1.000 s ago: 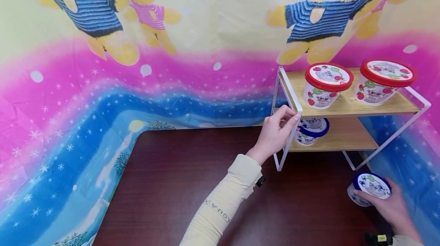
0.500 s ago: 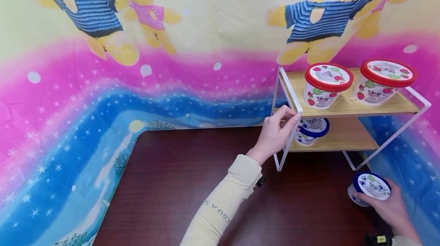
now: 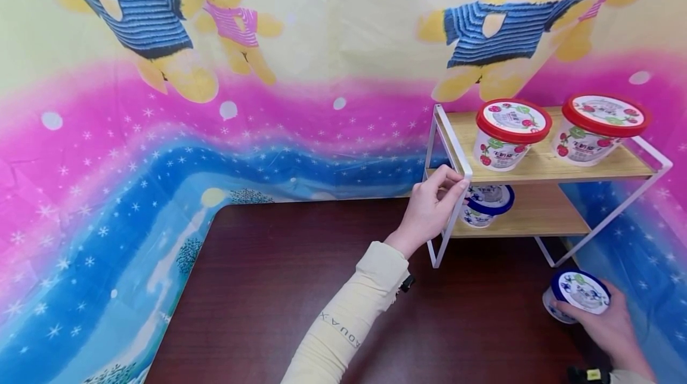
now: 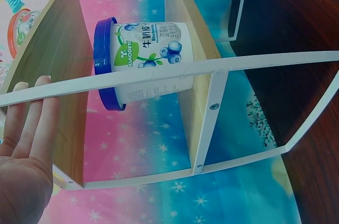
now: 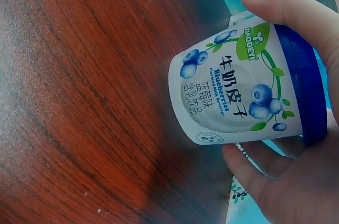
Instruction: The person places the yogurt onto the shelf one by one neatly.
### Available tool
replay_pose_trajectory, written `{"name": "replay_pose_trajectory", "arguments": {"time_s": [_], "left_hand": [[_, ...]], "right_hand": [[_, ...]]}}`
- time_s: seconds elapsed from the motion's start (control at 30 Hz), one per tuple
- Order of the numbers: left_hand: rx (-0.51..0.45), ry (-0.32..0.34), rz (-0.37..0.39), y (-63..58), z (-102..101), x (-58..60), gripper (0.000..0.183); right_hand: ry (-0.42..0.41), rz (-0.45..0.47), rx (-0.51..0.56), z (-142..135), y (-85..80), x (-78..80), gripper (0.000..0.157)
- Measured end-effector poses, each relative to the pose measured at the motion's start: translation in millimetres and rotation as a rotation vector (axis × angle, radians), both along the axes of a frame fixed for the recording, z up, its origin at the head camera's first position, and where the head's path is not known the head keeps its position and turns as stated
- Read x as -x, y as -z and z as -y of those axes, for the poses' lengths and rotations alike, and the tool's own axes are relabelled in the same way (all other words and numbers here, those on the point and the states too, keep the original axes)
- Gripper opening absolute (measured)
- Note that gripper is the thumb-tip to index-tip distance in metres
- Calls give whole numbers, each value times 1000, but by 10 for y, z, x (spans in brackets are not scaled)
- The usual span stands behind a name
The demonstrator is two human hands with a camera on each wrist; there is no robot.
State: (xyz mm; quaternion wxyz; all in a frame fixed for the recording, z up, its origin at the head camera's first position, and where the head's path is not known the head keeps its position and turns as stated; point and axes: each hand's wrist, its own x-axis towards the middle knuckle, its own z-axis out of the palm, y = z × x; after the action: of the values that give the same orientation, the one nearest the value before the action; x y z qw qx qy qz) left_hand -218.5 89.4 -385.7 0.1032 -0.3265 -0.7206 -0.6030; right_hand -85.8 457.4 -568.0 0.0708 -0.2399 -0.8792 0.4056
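My right hand [image 3: 606, 327] is wrapped around a blueberry cup [image 3: 576, 294] with a blue lid, low at the right edge of the dark wood table [image 3: 300, 288], in front of and below the rack [image 3: 542, 163]. My left hand [image 3: 429, 208] pinches the rack's white front-left post just under the top shelf, thumb and fingers curled round the wire.

To do this well I'd keep the left hand bracing the frame so it doesn't slide, keep the cup upright with the grip on its sides, and bring it toward the lower shelf [image 3: 537, 217] clear of the front crossbar. There is free board to the right of the second blueberry cup [image 3: 485, 202] already standing there. The top shelf carries two red-lidded strawberry cups [image 3: 510, 133], so the lower level looks like the matching spot.

The left wrist view shows the rack's white crossbar [image 4: 175, 73] running across the shelved cup [image 4: 140, 62], so clearance is tight; it shows fingers [image 4: 37, 118] lying straight by the wire, so the grip reads only from the head view. The right wrist view shows thumb on the blue lid rim [image 5: 302, 83] and fingers under the side, with the cup's base seemingly clear of the table, which the head view can't settle.
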Motion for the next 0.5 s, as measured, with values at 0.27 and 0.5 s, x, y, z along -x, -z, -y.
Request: {"name": "replay_pose_trajectory", "arguments": {"time_s": [0.27, 0.5], "left_hand": [[5, -3, -6, 14, -9, 7, 9], [-1, 7, -3, 17, -12, 10, 8]], "right_hand": [[-7, -9, 21, -1, -24, 22, 107], [-9, -24, 6, 35, -115, 66, 106]]}}
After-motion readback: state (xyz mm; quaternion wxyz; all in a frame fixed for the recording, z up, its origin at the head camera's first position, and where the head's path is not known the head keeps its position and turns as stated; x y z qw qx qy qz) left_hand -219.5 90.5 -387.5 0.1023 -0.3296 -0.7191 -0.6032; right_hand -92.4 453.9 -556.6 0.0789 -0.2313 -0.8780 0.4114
